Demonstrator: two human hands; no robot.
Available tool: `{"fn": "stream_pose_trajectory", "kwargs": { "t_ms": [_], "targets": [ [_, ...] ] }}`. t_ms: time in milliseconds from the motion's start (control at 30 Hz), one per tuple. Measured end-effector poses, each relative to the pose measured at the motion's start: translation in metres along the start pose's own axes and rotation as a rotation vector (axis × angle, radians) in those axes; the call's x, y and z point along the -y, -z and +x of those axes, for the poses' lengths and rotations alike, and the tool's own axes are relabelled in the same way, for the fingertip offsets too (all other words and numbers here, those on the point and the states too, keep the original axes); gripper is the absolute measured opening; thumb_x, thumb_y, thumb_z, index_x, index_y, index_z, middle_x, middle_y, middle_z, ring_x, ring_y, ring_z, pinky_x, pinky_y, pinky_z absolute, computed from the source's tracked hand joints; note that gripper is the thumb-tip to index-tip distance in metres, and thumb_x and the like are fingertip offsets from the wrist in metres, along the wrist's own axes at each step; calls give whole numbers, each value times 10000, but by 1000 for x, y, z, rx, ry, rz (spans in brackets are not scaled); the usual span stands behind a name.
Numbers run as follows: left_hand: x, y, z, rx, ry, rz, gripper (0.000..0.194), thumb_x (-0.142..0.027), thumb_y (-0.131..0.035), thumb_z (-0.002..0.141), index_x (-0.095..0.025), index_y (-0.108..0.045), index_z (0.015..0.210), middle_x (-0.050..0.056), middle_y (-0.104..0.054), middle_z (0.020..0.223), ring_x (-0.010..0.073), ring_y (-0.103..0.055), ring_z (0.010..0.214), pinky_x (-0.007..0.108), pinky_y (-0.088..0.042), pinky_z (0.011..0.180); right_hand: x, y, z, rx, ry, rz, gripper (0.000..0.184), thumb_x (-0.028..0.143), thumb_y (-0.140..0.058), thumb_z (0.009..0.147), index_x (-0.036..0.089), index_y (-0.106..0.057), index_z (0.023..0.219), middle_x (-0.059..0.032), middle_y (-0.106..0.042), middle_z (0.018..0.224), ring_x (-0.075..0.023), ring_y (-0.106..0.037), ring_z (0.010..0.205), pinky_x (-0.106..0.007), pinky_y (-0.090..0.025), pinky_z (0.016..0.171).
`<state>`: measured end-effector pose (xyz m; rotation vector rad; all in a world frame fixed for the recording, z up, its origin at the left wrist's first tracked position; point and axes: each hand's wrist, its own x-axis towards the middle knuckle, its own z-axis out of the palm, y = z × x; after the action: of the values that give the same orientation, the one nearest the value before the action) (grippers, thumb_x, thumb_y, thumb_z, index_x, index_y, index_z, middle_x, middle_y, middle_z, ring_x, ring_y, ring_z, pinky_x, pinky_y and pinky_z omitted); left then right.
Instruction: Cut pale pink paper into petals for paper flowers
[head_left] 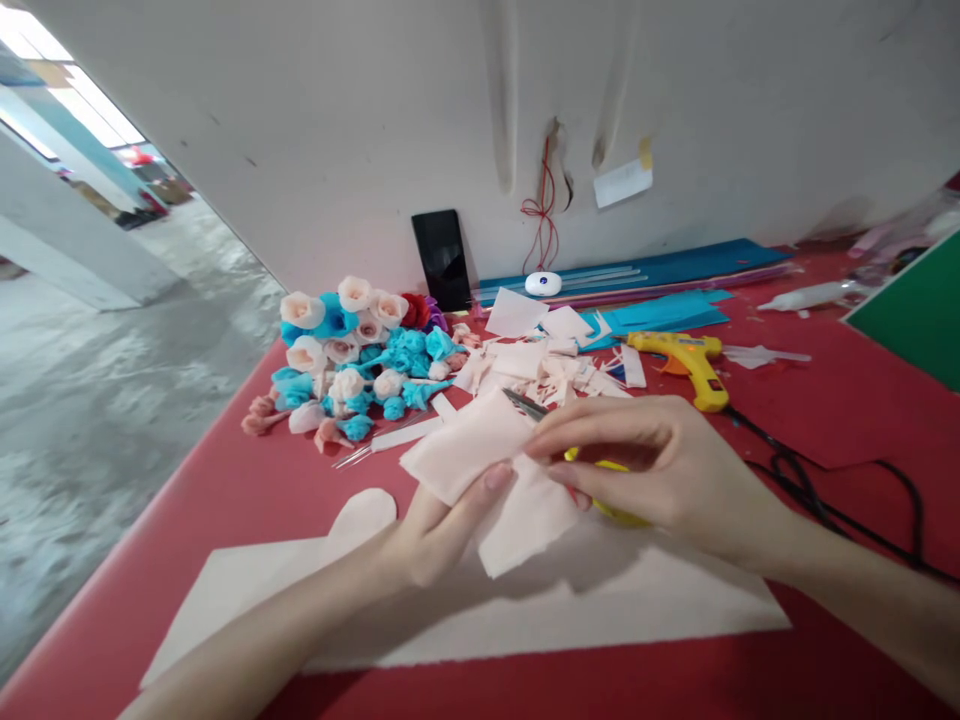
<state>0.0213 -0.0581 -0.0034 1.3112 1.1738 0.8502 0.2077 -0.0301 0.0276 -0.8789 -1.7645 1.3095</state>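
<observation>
My left hand [439, 525] pinches a pale pink paper piece [480, 450], thumb on top, above the red table. My right hand [660, 470] is wrapped around yellow-handled scissors [611, 500]; their dark blades [525, 403] poke out over the top edge of the pink piece. A second pink flap [525, 520] hangs below between both hands. Under my forearms lies a large pale pink sheet [637, 600], with a rounded pink cut-out [365, 512] at its left end.
A heap of blue, pink and white paper flowers [360, 355] sits at the back left, pink scraps [540, 365] beside it. A yellow glue gun [686, 362] with a black cord [825, 490], blue sheets [660, 290], a green board [919, 310] and a black phone [442, 258] lie beyond. The table's left edge [180, 480] drops off.
</observation>
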Motion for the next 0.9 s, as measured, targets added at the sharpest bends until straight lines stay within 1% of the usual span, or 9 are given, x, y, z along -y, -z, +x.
{"fn": "stream_pose_trajectory", "kwargs": {
  "t_ms": [100,233,300,400,500,633,733,833,900],
  "targets": [
    [5,0,4,-7,-39,-30,396,-461,-511,807,-177,-623,1060,44,-663,1061,227,-562,1053,259,-438,924,-1,-2,-2,-43,-15,-19,229,62,-597,719,213,-707,852,-6,-670,899,-108,-600,705,-180,-490,549],
    [6,-2,6,-7,-5,-80,448,-467,-511,804,-155,-592,1114,62,-690,981,243,-611,952,292,-498,828,-3,-4,-5,-70,-7,8,416,59,-553,742,266,-599,1100,5,-602,1102,-86,-575,713,-158,-486,512],
    [7,-1,5,0,15,-89,481,-465,-513,805,-145,-565,1160,71,-694,966,254,-609,965,312,-494,843,-3,-3,-5,-43,44,-15,352,70,-547,755,269,-629,1035,18,-609,1063,-78,-575,733,-150,-488,556],
    [14,2,5,-14,-12,-74,477,-456,-506,813,-145,-564,1171,75,-699,954,262,-586,1023,333,-456,914,-1,-2,-5,21,102,-88,139,132,-591,765,211,-698,803,10,-642,919,-86,-588,764,-152,-491,643],
    [22,5,6,4,-68,-27,428,-427,-504,824,-161,-586,1150,70,-692,986,255,-574,1048,335,-422,961,-2,-4,-4,23,77,-105,135,130,-599,765,185,-705,828,3,-674,880,-90,-610,777,-141,-500,655],
    [17,1,5,160,-64,-50,429,-445,-448,848,-160,-597,1132,75,-685,1012,238,-624,939,325,-486,870,-5,-5,-5,10,34,-104,237,108,-577,761,200,-676,956,2,-663,1044,-136,-576,1016,-143,-507,695],
    [7,-4,1,130,31,-85,440,-452,-486,826,-137,-597,1112,90,-673,1043,250,-625,934,323,-515,802,-8,-4,-7,72,44,-97,392,93,-535,776,257,-587,1129,30,-524,1272,-146,-541,1067,-158,-509,674],
    [3,-6,-2,102,110,-126,432,-454,-530,799,-139,-608,1085,87,-675,1036,262,-611,973,339,-512,822,-10,-2,-8,103,41,-56,636,70,-530,772,363,-366,1313,63,-287,1438,-100,-572,905,-178,-508,686],
    [4,-5,-1,139,107,-167,420,-457,-522,803,-153,-615,1078,74,-678,1026,252,-618,958,333,-511,829,-11,-1,-8,106,34,-1,709,86,-545,776,420,-274,1340,70,-232,1456,-77,-557,824,-189,-508,701]
  ]
}}
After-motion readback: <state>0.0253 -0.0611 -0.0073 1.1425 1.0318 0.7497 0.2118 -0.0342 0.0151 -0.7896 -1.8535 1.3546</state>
